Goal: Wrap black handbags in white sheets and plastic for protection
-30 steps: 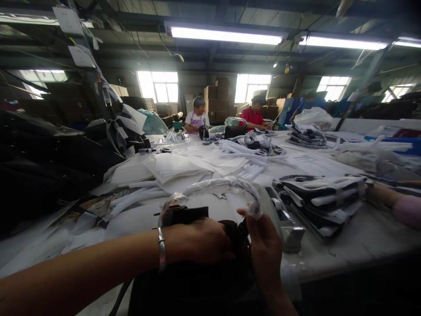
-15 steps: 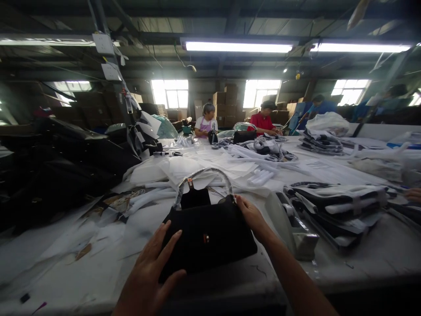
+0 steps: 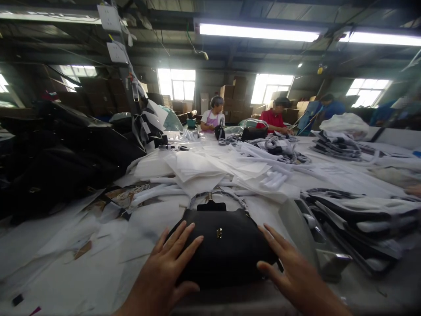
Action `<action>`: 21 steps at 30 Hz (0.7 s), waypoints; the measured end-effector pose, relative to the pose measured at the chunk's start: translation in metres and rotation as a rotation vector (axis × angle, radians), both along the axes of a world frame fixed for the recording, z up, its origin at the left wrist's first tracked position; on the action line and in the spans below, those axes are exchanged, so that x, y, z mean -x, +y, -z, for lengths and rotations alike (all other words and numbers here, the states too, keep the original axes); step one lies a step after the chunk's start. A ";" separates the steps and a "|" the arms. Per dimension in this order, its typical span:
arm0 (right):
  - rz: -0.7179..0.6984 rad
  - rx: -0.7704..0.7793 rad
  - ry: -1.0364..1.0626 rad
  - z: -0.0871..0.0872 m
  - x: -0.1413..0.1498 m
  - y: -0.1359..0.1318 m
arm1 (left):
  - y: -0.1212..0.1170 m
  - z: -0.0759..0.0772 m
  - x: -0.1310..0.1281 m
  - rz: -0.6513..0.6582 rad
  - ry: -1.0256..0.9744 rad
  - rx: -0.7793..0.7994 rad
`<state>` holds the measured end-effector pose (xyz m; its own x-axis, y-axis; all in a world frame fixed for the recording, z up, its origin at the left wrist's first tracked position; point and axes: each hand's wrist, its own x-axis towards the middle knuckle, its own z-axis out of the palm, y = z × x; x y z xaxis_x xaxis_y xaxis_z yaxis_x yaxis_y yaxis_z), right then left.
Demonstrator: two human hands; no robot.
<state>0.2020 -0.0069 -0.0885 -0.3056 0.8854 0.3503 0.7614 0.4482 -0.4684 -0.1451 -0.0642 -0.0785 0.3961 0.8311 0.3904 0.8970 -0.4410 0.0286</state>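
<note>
A black handbag with a small gold clasp lies flat on the white table right in front of me. Its plastic-wrapped handle lies flat behind it. My left hand rests on the bag's left side, fingers spread and open. At the bag's right edge is my right hand, also open, with its fingers stretched out against the bag.
A grey tape dispenser stands just right of the bag. Stacked wrapped black pieces lie further right. White paper sheets and rolls cover the middle. Dark bags pile up at left. Two people sit at the far end.
The bag went from being held upright, handle gripped by my right hand, to lying flat. The handle has dropped behind it. Both hands now lie open on the bag's sides.
</note>
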 end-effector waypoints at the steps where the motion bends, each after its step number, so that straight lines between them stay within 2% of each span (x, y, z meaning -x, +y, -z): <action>1: -0.078 -0.076 -0.098 -0.006 0.007 -0.001 | 0.006 -0.003 -0.003 0.038 0.035 0.017; 4: -0.312 -0.157 -0.297 -0.018 0.029 0.005 | 0.021 -0.006 -0.009 0.103 0.063 0.111; 6: -0.400 -0.166 -0.355 -0.017 0.038 0.014 | 0.027 -0.001 -0.008 0.132 0.082 0.131; 9: -0.441 -0.248 -0.455 -0.001 0.042 0.028 | 0.032 0.017 -0.003 0.176 0.170 0.028; 13: -0.457 -0.539 -0.638 0.030 0.042 0.034 | 0.034 0.051 0.001 0.239 0.246 -0.189; 15: -0.467 -0.618 -0.667 0.041 0.041 0.033 | 0.035 0.062 0.002 0.243 0.215 -0.231; 17: -0.484 -0.626 -0.653 0.045 0.040 0.031 | 0.034 0.066 0.003 0.246 0.181 -0.226; 21: -0.584 -0.596 -0.573 0.043 0.031 0.031 | 0.027 0.061 0.005 0.323 0.227 -0.183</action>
<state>0.1709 0.0246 -0.1312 -0.8957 0.2724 0.3515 0.3885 0.8640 0.3204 -0.1499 -0.0368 -0.1391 0.7175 0.5753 0.3928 0.6864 -0.6799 -0.2580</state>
